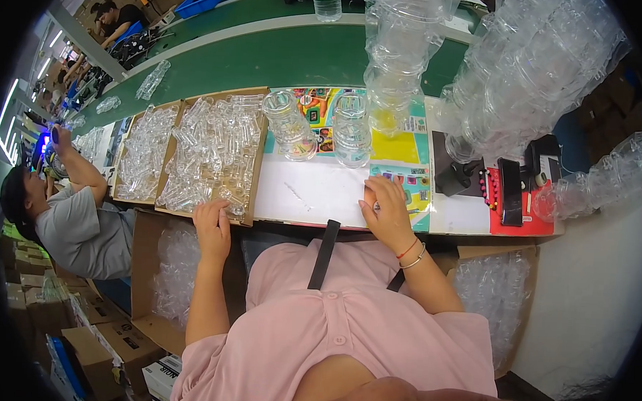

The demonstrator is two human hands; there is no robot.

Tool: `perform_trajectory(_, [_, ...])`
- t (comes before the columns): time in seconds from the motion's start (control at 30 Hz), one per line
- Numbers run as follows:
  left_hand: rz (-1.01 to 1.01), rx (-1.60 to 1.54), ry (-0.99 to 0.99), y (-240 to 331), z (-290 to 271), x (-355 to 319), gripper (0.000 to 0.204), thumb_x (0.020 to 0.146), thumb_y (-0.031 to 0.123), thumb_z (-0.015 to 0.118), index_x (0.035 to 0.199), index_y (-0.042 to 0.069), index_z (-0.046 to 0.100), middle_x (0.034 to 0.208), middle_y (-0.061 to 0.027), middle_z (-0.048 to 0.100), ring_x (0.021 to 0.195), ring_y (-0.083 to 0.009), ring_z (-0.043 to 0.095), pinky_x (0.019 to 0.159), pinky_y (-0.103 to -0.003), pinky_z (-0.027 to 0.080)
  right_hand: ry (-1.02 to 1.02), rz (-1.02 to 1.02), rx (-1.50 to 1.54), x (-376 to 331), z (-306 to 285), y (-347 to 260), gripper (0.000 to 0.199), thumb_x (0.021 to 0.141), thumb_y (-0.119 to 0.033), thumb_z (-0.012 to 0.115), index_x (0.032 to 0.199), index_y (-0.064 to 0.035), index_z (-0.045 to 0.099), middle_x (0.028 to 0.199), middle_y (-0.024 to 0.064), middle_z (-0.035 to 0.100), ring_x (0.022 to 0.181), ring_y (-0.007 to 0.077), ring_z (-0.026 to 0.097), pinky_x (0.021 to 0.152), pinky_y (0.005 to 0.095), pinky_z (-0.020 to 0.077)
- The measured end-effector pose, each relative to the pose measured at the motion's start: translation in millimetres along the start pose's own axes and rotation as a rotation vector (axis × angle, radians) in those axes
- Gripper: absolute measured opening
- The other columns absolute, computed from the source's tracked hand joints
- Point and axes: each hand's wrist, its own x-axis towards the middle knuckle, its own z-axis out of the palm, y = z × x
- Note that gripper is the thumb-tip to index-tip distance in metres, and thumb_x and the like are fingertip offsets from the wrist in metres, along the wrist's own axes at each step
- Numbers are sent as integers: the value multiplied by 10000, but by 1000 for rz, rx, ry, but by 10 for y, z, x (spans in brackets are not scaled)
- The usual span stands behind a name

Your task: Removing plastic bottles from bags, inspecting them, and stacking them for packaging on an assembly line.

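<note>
My left hand (pixel 211 228) rests on the near edge of a shallow cardboard tray (pixel 253 190) heaped with small clear plastic pieces. Its fingers are stretched out and hold nothing I can see. On a white sheet (pixel 272 177) lies my right hand (pixel 388 212), fingers curled with the thumb below; what they hold, if anything, is too small to make out. Between the hands a thin clear plastic piece (pixel 297 196) lies on the sheet. Two clear plastic jars (pixel 290 127) stand upright just beyond it, side by side.
A second tray (pixel 147 153) of clear pieces sits further left. Tall stacks of bagged clear containers (pixel 541 74) rise at the back right. A dark phone (pixel 510 192) lies at the right. Boxes of clear plastic (pixel 492 294) flank my lap. A co-worker (pixel 83 226) sits at the left.
</note>
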Motion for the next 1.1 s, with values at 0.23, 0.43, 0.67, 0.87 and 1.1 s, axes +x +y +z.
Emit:
perform_trajectory(0.23, [59,13,136,170,55,51,238,816,24,498,1048,27,552,1082,-135,563,1045,-306,500,998,-436,295,16,-21,51,24,-26,-11,262,751,-108,628,996,-34,572,1001,120,591,1020,289,533,1025,469,283])
perform_trajectory(0.43, [333,-490,147,1191,117,702,576,716,18,646,1245,8,418,1254,-184,443,1175,-306,431,991,-403,339,46,-13,101,28,-59,21,210,756,-96,611,957,-45,578,942,95,597,975,270,549,1022,464,283])
perform_trajectory(0.67, [151,-723,178,2030,856,1480,897,637,82,778,1337,25,222,1314,-164,327,1167,-262,437,975,-369,372,63,14,110,30,-45,9,146,754,-76,591,897,-52,577,888,93,593,921,264,562,1010,461,294])
perform_trajectory(0.87, [23,-1109,158,2024,784,1540,719,677,64,768,1209,28,285,1144,-135,444,1040,-201,513,903,-330,420,94,0,120,15,-40,1,100,749,-65,584,847,-49,572,852,90,589,885,260,565,1004,456,300])
perform_trajectory(1.1, [134,-1071,106,2027,-12,1247,733,687,94,777,1229,27,289,1099,-123,470,1011,-199,529,875,-328,444,68,-4,100,13,-41,-18,95,757,-71,595,850,-57,584,843,78,602,862,247,572,1004,451,301])
